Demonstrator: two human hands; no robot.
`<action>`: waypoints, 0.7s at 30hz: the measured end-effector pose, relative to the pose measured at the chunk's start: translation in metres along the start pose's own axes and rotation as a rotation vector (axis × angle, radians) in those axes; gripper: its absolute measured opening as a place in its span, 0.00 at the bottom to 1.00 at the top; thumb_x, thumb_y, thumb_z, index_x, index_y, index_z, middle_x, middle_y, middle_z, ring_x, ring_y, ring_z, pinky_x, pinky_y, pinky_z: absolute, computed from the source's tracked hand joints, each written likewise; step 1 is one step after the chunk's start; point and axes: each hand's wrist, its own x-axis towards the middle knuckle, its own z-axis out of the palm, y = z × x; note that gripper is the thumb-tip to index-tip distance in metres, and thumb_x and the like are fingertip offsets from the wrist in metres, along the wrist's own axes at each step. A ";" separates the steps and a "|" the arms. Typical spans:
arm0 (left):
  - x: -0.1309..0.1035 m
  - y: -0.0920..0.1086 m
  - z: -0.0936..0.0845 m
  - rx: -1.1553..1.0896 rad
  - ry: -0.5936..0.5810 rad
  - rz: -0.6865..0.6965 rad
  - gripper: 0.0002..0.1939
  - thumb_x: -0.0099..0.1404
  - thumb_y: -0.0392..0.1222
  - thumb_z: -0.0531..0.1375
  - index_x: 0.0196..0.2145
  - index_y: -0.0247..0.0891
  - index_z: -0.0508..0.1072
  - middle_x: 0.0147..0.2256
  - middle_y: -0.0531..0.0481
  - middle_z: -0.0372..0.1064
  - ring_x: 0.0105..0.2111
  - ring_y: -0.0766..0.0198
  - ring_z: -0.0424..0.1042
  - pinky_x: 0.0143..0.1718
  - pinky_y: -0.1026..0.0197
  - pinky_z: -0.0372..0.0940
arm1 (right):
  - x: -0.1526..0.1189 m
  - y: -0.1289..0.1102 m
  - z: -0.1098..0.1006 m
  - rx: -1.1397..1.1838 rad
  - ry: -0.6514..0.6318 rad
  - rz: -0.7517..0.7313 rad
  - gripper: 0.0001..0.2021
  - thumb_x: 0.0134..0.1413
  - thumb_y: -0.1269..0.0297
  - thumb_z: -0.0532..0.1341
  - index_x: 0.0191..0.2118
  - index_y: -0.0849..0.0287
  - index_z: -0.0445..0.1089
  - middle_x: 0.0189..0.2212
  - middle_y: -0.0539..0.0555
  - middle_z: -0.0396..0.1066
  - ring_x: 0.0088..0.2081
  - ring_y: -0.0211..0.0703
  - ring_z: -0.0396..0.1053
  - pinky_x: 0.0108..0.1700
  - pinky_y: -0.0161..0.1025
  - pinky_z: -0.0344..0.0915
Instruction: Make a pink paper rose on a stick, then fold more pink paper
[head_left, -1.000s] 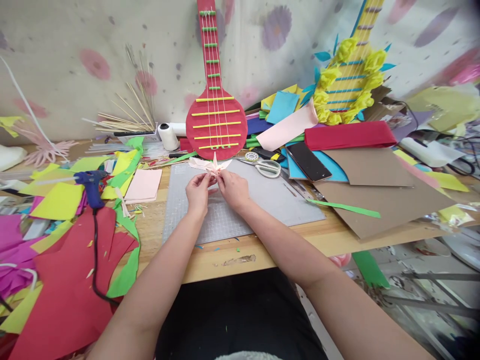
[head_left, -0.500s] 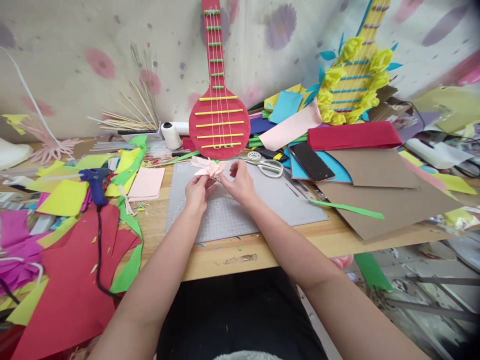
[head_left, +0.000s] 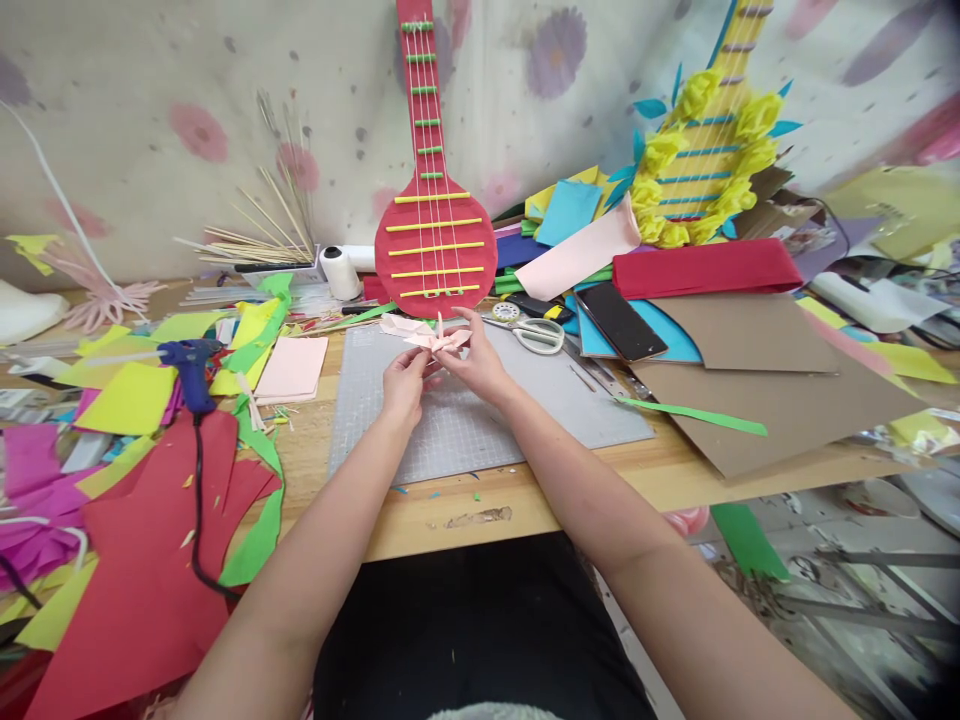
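Both hands meet over the far part of a grey cutting mat point(head_left: 465, 430). Between them is a pale pink paper flower point(head_left: 444, 341) with pointed, layered petals. My left hand point(head_left: 406, 385) pinches its underside from the left. My right hand point(head_left: 480, 360) grips its right side, thumb against the petals and index finger raised above them. Loose pale pink paper pieces point(head_left: 401, 326) lie just behind, on the mat's far edge. Directly beyond stands a red paper lute point(head_left: 436, 250) with yellow and green strips and white strings.
Scissors point(head_left: 541, 336), a black phone point(head_left: 621, 322) and brown cardboard point(head_left: 780, 410) lie to the right. On the left are a blue glue gun point(head_left: 191, 370) with its cord, pink paper squares point(head_left: 292, 367) and red sheets point(head_left: 157, 560). A yellow lute point(head_left: 705, 165) leans at the back.
The flower has turned in my hands, with a petal now standing upright. My left hand has shifted slightly right, and my right index finger has lifted. The view has moved slightly.
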 end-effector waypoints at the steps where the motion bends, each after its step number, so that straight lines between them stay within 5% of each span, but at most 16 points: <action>1: -0.001 -0.001 0.001 0.005 0.001 0.011 0.06 0.51 0.39 0.60 0.29 0.36 0.70 0.31 0.49 0.72 0.28 0.67 0.72 0.23 0.68 0.64 | 0.001 0.001 0.000 0.012 0.016 0.023 0.33 0.45 0.63 0.59 0.57 0.57 0.45 0.45 0.57 0.66 0.39 0.40 0.68 0.43 0.40 0.64; 8: -0.002 -0.003 0.002 0.070 -0.032 0.169 0.06 0.50 0.38 0.60 0.29 0.35 0.71 0.29 0.49 0.72 0.29 0.63 0.73 0.25 0.63 0.68 | 0.009 0.010 -0.004 0.121 0.009 0.109 0.33 0.42 0.63 0.60 0.55 0.59 0.47 0.37 0.53 0.70 0.34 0.39 0.69 0.39 0.39 0.66; 14: -0.001 -0.002 0.002 0.053 0.000 0.096 0.06 0.50 0.37 0.60 0.29 0.35 0.71 0.31 0.48 0.72 0.30 0.63 0.73 0.26 0.62 0.68 | 0.007 0.008 -0.007 0.113 -0.056 0.071 0.34 0.42 0.62 0.61 0.56 0.59 0.46 0.37 0.53 0.70 0.35 0.39 0.70 0.39 0.39 0.65; 21: -0.001 -0.006 0.003 0.067 -0.036 0.145 0.08 0.49 0.40 0.61 0.29 0.35 0.70 0.29 0.48 0.72 0.28 0.63 0.73 0.23 0.65 0.66 | 0.005 0.003 -0.002 0.044 0.062 0.121 0.34 0.42 0.63 0.58 0.56 0.59 0.45 0.38 0.54 0.68 0.34 0.39 0.69 0.37 0.39 0.64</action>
